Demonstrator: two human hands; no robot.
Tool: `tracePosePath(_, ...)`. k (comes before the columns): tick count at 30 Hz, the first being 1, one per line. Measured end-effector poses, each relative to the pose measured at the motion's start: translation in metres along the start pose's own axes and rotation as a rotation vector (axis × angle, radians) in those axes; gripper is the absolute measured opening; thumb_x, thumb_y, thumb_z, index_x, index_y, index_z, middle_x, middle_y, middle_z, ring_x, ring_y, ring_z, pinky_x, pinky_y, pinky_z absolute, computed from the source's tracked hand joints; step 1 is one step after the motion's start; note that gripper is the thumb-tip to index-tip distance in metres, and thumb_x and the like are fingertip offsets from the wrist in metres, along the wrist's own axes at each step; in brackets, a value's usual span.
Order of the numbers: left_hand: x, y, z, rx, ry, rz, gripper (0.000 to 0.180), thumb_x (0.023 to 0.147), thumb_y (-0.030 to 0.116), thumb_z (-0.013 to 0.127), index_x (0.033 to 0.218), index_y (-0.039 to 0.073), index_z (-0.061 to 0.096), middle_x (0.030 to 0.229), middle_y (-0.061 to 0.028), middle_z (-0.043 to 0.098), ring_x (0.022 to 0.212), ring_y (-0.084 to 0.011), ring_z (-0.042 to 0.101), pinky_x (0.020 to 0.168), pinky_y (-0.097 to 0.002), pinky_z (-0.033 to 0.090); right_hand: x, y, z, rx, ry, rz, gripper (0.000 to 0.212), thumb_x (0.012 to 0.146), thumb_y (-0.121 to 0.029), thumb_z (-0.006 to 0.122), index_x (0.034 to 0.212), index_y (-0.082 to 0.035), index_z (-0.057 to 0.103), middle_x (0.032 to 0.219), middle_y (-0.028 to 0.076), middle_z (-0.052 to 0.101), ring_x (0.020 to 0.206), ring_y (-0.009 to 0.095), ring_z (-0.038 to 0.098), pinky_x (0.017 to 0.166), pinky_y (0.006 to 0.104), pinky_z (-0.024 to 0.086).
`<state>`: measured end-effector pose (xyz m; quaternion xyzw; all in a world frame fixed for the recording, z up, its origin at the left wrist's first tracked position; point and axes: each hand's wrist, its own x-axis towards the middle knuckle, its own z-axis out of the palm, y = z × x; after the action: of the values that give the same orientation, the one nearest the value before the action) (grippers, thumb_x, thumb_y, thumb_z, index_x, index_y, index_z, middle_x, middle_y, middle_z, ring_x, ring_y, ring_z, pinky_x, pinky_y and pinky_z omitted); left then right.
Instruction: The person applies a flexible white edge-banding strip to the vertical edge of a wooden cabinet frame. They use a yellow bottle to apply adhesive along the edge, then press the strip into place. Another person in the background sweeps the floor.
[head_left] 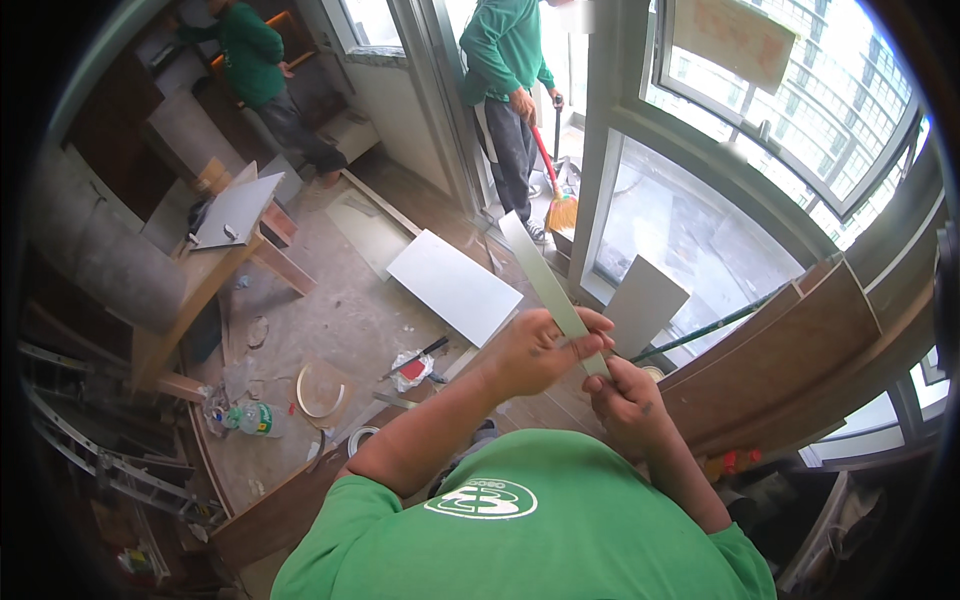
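Observation:
A long, narrow pale-green strip (541, 268) slants up and away in front of my chest. My left hand (540, 352) wraps round it a little above its lower end, with the thumb across the face. Close to that end, my right hand (630, 398) pinches the strip between thumb and fingers. Beyond my left hand, a white rectangular panel (455, 286) lies flat on the floor. A smaller grey-white panel (647, 305) leans by the window to the right of the strip.
A person in green holds a red-handled broom (563, 210) in the doorway; another stands far left. A wooden workbench (160, 340) carries a white board. A plastic bottle (253, 419), a coiled edging strip (320, 392) and scraps litter the floor. Brown boards (770, 360) lean at right.

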<state>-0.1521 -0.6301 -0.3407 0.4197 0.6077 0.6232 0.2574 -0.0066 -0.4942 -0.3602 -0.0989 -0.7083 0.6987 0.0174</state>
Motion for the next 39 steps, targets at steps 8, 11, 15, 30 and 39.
tracePosePath(8,0.011,-0.021,-0.053,0.061,0.241,0.011,0.017,0.096,0.01,0.066,0.109,0.0,0.07,0.088,-0.006,0.073,0.085,-0.012,0.069,0.078,-0.0255,0.054,-0.008,-0.005,-0.001,0.001,-0.064,0.099,0.026,0.1,-0.022,0.061,0.082,-0.004,0.054,0.062,-0.004,0.046,0.054,0.006,0.042,0.05,0.0245,0.035)
tracePosePath(11,0.012,-0.024,-0.079,0.068,0.328,0.034,0.017,0.097,0.012,0.065,0.108,0.0,0.07,0.087,-0.0057,0.073,0.083,-0.0114,0.068,0.078,-0.0251,0.054,-0.013,0.004,-0.004,0.01,-0.109,0.096,0.028,0.1,-0.023,0.061,0.08,-0.004,0.054,0.061,-0.004,0.045,0.054,0.006,0.043,0.051,0.0248,0.036)
tracePosePath(15,0.008,-0.03,-0.114,0.162,0.408,0.029,0.016,0.097,0.013,0.065,0.107,0.001,0.07,0.085,-0.0051,0.072,0.08,-0.0099,0.066,0.075,-0.0236,0.053,-0.021,0.007,-0.007,-0.054,-0.138,0.057,0.029,0.099,-0.023,0.062,0.08,-0.003,0.054,0.061,-0.002,0.045,0.055,0.007,0.044,0.052,0.026,0.037)
tracePosePath(30,-0.005,-0.039,-0.164,0.239,0.675,0.082,0.029,0.098,0.032,0.065,0.096,0.003,0.073,0.073,0.0028,0.064,0.065,-0.0041,0.053,0.061,-0.0217,0.043,-0.035,0.013,-0.008,-0.2,-0.179,-0.005,0.032,0.098,-0.024,0.064,0.078,-0.002,0.052,0.063,-0.001,0.045,0.058,0.008,0.041,0.053,0.0273,0.037)
tracePosePath(39,-0.022,-0.021,-0.155,-0.312,0.656,-0.104,0.045,0.1,0.047,0.055,0.076,0.009,0.061,0.068,-0.0025,0.062,0.051,-0.0093,0.05,0.052,-0.0233,0.04,-0.037,0.027,-0.016,-0.017,-0.144,0.204,0.028,0.101,-0.023,0.059,0.08,-0.004,0.059,0.063,-0.004,0.049,0.056,0.006,0.046,0.052,0.0247,0.039)
